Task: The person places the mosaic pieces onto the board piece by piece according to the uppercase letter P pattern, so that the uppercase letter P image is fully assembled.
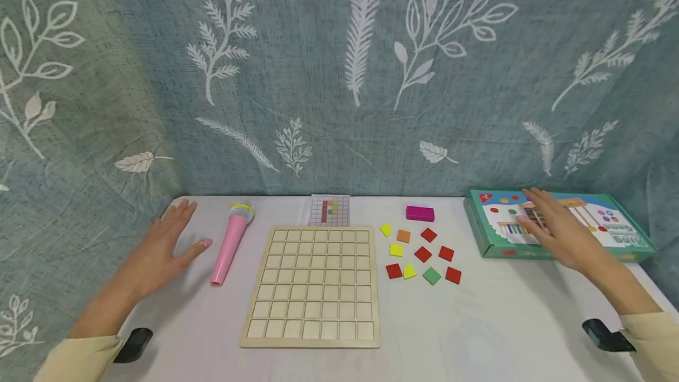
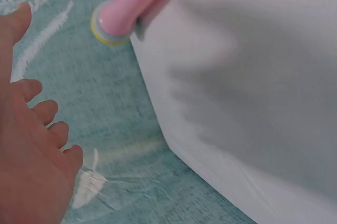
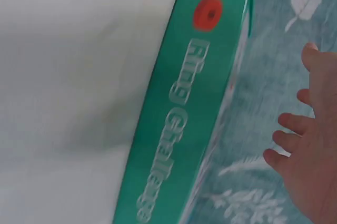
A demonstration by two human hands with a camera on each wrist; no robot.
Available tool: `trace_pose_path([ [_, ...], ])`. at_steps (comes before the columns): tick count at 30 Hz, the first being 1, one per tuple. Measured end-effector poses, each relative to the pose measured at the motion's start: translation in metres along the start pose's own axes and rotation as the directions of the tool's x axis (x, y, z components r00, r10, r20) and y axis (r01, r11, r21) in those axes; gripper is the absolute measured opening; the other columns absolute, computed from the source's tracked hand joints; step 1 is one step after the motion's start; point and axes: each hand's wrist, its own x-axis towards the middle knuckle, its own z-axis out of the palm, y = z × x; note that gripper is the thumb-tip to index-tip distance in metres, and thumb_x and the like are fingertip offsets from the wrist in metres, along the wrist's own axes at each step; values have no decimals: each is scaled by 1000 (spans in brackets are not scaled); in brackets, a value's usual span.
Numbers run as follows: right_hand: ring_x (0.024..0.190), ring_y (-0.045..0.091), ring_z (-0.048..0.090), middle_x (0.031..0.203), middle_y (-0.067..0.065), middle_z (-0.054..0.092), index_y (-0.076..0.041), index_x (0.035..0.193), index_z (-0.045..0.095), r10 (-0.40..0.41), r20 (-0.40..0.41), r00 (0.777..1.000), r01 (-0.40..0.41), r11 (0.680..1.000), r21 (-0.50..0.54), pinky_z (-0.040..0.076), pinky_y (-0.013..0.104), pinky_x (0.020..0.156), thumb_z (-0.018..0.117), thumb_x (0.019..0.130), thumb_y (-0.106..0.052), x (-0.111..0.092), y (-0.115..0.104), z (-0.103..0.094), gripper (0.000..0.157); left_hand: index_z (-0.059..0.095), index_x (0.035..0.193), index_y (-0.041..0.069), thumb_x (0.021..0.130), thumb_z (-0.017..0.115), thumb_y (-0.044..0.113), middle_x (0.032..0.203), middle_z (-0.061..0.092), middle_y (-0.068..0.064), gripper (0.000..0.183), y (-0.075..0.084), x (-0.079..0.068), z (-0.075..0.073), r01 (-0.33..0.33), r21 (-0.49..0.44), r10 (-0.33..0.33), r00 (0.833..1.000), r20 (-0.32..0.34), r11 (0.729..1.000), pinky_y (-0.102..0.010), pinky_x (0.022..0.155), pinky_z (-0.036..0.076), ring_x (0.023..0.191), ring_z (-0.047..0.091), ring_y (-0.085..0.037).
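My left hand [image 1: 168,245] is held over the table's left side with fingers straight and thumb spread, holding nothing. Just to its right lies a pink toy microphone [image 1: 231,246] with a silver head and yellow ring; the left wrist view shows the microphone [image 2: 145,0] apart from the hand [image 2: 37,129]. On the right, my right hand [image 1: 559,230] hovers with extended fingers over a green game box [image 1: 480,234]. In the right wrist view a gap separates the hand [image 3: 310,145] from the box's lettered side [image 3: 179,97].
A wooden grid board [image 1: 310,344] lies mid-table, with a printed pattern card [image 1: 342,211] behind it. Right of the board are scattered red tiles [image 1: 422,254], yellow ones [image 1: 396,250], an orange tile [image 1: 404,236], a green tile [image 1: 432,276] and a magenta block [image 1: 420,213]. A leaf-patterned curtain [image 1: 318,75] hangs behind.
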Motion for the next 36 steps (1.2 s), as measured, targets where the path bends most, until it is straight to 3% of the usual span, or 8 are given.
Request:
trace_pose_path([
  [5, 129, 56, 37, 149, 34, 30, 1, 152, 27, -71, -78, 994, 72, 997, 7, 39, 72, 89, 52, 103, -31, 7, -18, 3, 64, 14, 156, 3, 98, 58, 37, 160, 14, -24, 80, 13, -5, 5, -51, -8, 50, 998, -23, 999, -44, 122, -3, 149, 2, -38],
  [8, 125, 53, 43, 145, 32, 39, 1, 148, 35, -101, -125, 987, 101, 995, -7, 42, 68, 89, 56, 101, -28, 14, -29, 5, 59, 16, 156, 2, 97, 61, 33, 159, 17, -25, 80, 22, -6, 9, -93, -28, 92, 995, -43, 995, -43, 122, -1, 149, 5, -40],
  [13, 123, 49, 48, 142, 27, 44, 0, 142, 44, -142, -147, 979, 141, 990, -17, 47, 64, 89, 61, 98, -22, 23, -47, 12, 52, 13, 158, 11, 96, 61, 39, 160, 20, -21, 83, 40, -8, 14, -46, -55, 46, 999, -5, 997, -61, 114, 19, 145, 19, -45],
  [16, 113, 45, 58, 135, 25, 53, 2, 135, 52, -176, -167, 970, 175, 984, -24, 52, 58, 82, 66, 95, -16, 26, -57, 19, 46, 14, 158, 13, 95, 61, 45, 158, 25, -20, 85, 50, -12, 17, -16, -43, 16, 1000, 22, 999, -66, 105, 30, 141, 29, -46],
  [21, 96, 36, 66, 115, 19, 66, 2, 123, 63, -199, -132, 971, 205, 978, 27, 56, 51, 78, 67, 93, -11, 34, -75, 32, 33, 29, 153, 2, 94, 62, 48, 152, 37, -22, 82, 64, -21, 23, -25, -3, 25, 998, 57, 1000, -62, 104, 35, 135, 40, -44],
  [27, 87, 26, 67, 109, 15, 70, 1, 117, 67, -183, -91, 979, 191, 978, 84, 58, 43, 74, 70, 90, -9, 52, -91, 47, 29, 38, 150, 5, 92, 63, 49, 151, 42, -17, 77, 77, -29, 35, -27, -29, 30, 995, 93, 999, -59, 102, 40, 130, 48, -38],
  [31, 87, 23, 66, 110, 14, 70, 0, 117, 68, -194, -64, 979, 200, 973, 117, 58, 39, 74, 72, 89, -9, 64, -100, 60, 30, 41, 148, 6, 91, 65, 50, 150, 44, -16, 77, 84, -35, 46, -30, -32, 33, 993, 109, 999, -58, 102, 41, 133, 46, -36],
  [36, 91, 26, 65, 110, 14, 70, 1, 118, 67, -212, -66, 975, 220, 963, 158, 58, 43, 78, 73, 88, -7, 75, -111, 74, 32, 42, 148, 7, 88, 68, 51, 153, 39, -16, 79, 88, -38, 62, -40, -15, 42, 991, 130, 999, -60, 98, 44, 136, 41, -39],
])
